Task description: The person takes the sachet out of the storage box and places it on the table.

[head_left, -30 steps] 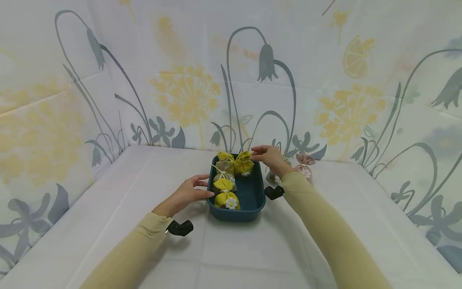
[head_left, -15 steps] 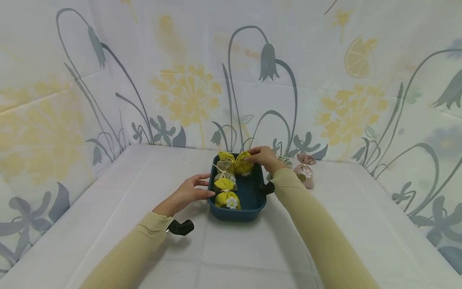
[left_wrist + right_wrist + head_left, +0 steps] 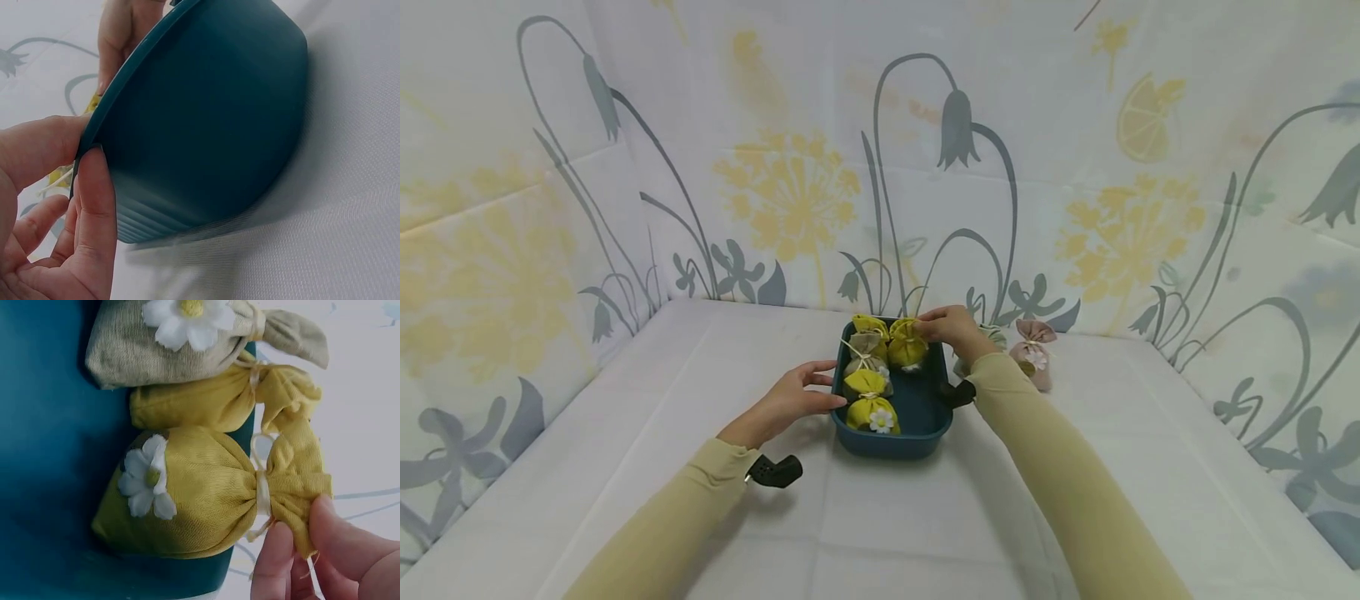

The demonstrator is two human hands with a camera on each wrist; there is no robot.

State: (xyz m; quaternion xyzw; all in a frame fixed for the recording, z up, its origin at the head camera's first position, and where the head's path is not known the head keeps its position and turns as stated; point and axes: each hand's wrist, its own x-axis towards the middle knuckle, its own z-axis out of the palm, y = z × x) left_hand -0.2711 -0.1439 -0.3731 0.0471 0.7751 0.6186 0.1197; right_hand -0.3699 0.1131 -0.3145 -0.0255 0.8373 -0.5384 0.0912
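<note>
A dark teal plastic bin (image 3: 891, 446) stands on the cloth-covered table in the head view. My left hand (image 3: 790, 404) holds its left rim; in the left wrist view, fingertips (image 3: 94, 175) lie against the outer wall. My right hand (image 3: 958, 329) pinches the gathered top of a yellow drawstring pouch (image 3: 194, 494) with a white flower, upright in the bin's far right corner. Beside it along the left side are another yellow pouch (image 3: 187, 406), a beige pouch (image 3: 162, 356) and, nearest, a yellow pouch with a white flower (image 3: 871, 408).
Right of the bin, a pink pouch (image 3: 1033, 354) with a white flower stands on the table. A pale green pouch (image 3: 994, 336) is mostly hidden behind my right hand and sleeve. A flower-printed cloth (image 3: 805, 208) hangs behind the table.
My right hand has moved slightly left onto the far right yellow pouch and taken its top between the fingers. The pouch has turned more upright. My left hand stays at the rim.
</note>
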